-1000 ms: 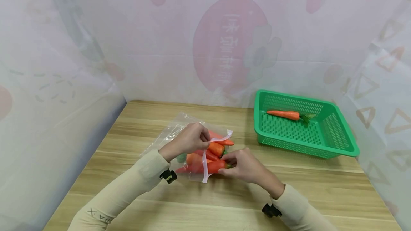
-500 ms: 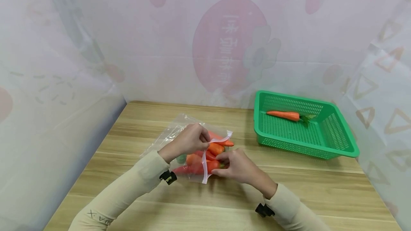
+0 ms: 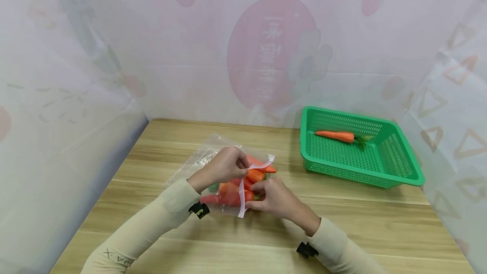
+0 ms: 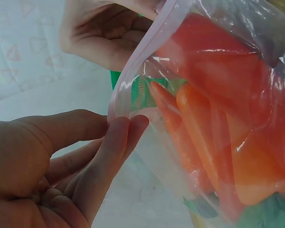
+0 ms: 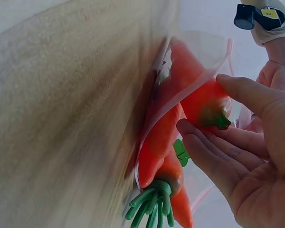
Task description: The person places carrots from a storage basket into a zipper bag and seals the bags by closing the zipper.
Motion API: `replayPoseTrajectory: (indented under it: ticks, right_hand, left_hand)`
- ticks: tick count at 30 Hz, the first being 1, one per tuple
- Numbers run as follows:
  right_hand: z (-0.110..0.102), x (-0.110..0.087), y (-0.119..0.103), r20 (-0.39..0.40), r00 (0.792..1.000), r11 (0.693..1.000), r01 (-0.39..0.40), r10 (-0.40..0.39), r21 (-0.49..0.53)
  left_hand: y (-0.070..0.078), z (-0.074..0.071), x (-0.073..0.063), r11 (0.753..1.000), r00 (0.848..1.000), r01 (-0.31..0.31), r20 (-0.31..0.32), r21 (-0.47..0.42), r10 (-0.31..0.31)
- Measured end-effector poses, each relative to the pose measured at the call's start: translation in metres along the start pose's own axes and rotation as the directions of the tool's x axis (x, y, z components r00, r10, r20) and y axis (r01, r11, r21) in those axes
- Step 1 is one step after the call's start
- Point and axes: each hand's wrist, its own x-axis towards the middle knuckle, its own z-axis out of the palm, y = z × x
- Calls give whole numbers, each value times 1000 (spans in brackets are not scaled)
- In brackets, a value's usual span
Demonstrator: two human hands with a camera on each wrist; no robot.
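A clear zip bag [image 3: 203,155] with a pinkish-white seal strip lies on its side, mouth to the right. My left hand [image 3: 227,166] pinches the upper layer at the strip between thumb and fingers, lifting the mouth. At the opening, my right hand [image 3: 277,200] holds a red pepper [image 5: 204,103] near its green stem, thumb on one side and fingers on the other. Most of that pepper is inside the bag. Other red and orange vegetables fill the bag, among them an orange pepper [image 3: 255,176] and a carrot with a green top [image 5: 154,202] sticking out.
At the right rear of the wooden table [image 3: 160,138] stands a green perforated basket [image 3: 365,176], with one carrot [image 3: 335,135] inside. Printed white sheets [image 3: 190,88] wall off the back and both sides.
My right hand has moved left with the red pepper, which slides deeper into the bag. My left hand keeps its place on the strip.
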Motion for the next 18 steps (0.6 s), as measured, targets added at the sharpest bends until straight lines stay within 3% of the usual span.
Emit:
replayPoseTrajectory:
  ticks: [7,18]
  right_hand:
    - [5,6,-4,16,1000,1000,-5,5,-3]
    - [1,0,0,104,995,998,-3,-3,57]
  left_hand:
    - [-2,0,0,1000,1000,-9,-3,-7,9]
    - [-2,0,-1,1000,1000,-24,-3,-3,24]
